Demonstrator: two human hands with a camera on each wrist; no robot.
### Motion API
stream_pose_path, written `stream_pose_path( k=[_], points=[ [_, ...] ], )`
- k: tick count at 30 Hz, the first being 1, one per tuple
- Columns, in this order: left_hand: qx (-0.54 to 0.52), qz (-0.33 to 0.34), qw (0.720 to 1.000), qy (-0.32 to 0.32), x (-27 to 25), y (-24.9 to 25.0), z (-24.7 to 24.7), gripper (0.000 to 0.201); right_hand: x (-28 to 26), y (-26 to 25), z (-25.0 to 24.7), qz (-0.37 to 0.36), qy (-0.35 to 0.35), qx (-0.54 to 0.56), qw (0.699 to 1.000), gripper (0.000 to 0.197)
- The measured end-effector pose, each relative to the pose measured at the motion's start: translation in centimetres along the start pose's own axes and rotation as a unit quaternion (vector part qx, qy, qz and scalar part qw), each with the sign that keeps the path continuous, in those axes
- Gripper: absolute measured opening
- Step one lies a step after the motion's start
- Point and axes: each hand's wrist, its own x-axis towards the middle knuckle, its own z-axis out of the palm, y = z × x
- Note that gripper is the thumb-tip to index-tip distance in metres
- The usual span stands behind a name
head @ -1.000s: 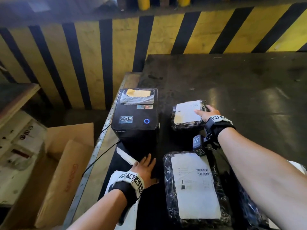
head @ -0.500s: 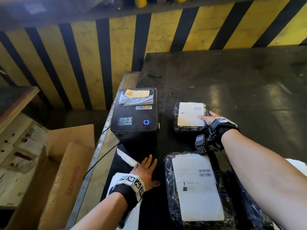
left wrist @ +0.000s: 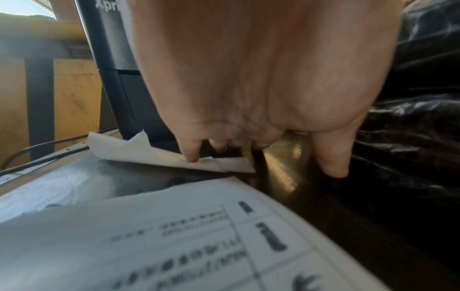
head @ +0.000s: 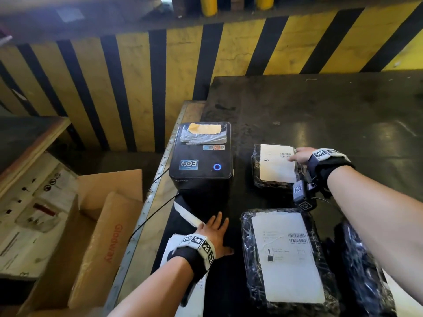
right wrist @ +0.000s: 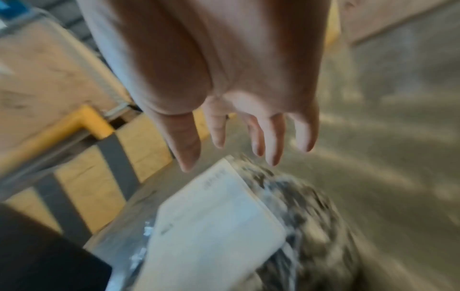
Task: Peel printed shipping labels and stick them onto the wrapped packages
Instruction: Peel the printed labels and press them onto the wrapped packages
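Observation:
A small black-wrapped package (head: 258, 179) carries a white label (head: 277, 163). My right hand (head: 297, 156) lies at the label's right edge with its fingers straight. In the blurred right wrist view, the right hand (right wrist: 248, 149) is spread just past the far corner of the package (right wrist: 311, 226) and holds nothing. My left hand (head: 217, 227) rests flat on the table in front of the black label printer (head: 201, 156). In the left wrist view, one finger of the left hand (left wrist: 251, 145) touches the white paper strip (left wrist: 154, 155) from the printer. A larger labelled package (head: 286, 259) lies nearer me.
A printed sheet (head: 194, 291) lies under my left wrist. Another black-wrapped package (head: 366, 275) sits at the right. Cardboard boxes (head: 103, 236) stand left of the table's metal edge (head: 146, 207). A yellow-and-black striped wall (head: 137, 88) runs behind. The printer's cable (head: 148, 220) hangs over the edge.
My right hand has slid rightward across the small package's label, from its middle to its right edge. The left hand has stayed in place by the printer.

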Motion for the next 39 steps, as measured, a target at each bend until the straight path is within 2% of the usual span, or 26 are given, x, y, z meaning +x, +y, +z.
stream_pose_path(
  k=[3,6,9,13,18,21,25,29,31,34,39],
  points=[
    [-0.039,0.002,0.999,0.004,-0.1,-0.1,-0.7,0.09,-5.7,-3.9,-1.6,-0.078,0.036,-0.04,0.995,0.067],
    [-0.084,0.025,0.995,0.048,-1.0,-0.5,-1.7,0.084,-12.0,-7.2,-0.7,-0.156,0.07,-0.082,0.982,0.067],
    [-0.105,0.071,0.986,0.11,-2.9,-2.0,-2.5,0.078,-17.9,-8.7,2.7,-0.223,0.094,-0.107,0.964,0.065],
    [-0.097,0.103,0.979,0.145,-5.8,-6.3,-1.7,0.074,-23.2,-8.2,10.2,-0.266,0.093,-0.093,0.955,0.072],
    [-0.058,0.113,0.979,0.16,-8.7,-11.2,1.9,0.072,-26.4,-6.7,19.5,-0.223,0.047,-0.11,0.968,0.074],
    [-0.051,0.126,0.975,0.174,-9.9,-12.8,4.6,0.072,-27.6,-5.7,23.9,-0.165,0.017,-0.105,0.981,0.07],
    [-0.04,0.141,0.974,0.173,-11.2,-13.9,7.7,0.072,-29.0,-4.0,27.1,-0.054,0.023,-0.095,0.994,0.06],
    [-0.033,0.133,0.981,0.14,-11.7,-14.6,8.8,0.075,-29.6,-2.5,28.8,0.012,0.004,-0.062,0.998,0.052],
    [-0.029,0.136,0.982,0.127,-11.8,-14.7,8.9,0.074,-29.7,-1.9,29.2,0.016,0.006,-0.012,1.0,0.04],
    [-0.021,0.138,0.983,0.118,-12.0,-14.9,9.1,0.074,-29.9,-1.0,29.3,0.0,0.048,0.073,0.996,0.028],
    [-0.018,0.14,0.982,0.127,-11.7,-14.9,9.2,0.073,-30.6,-0.9,28.5,-0.033,0.06,-0.006,0.998,0.031]
  ],
)
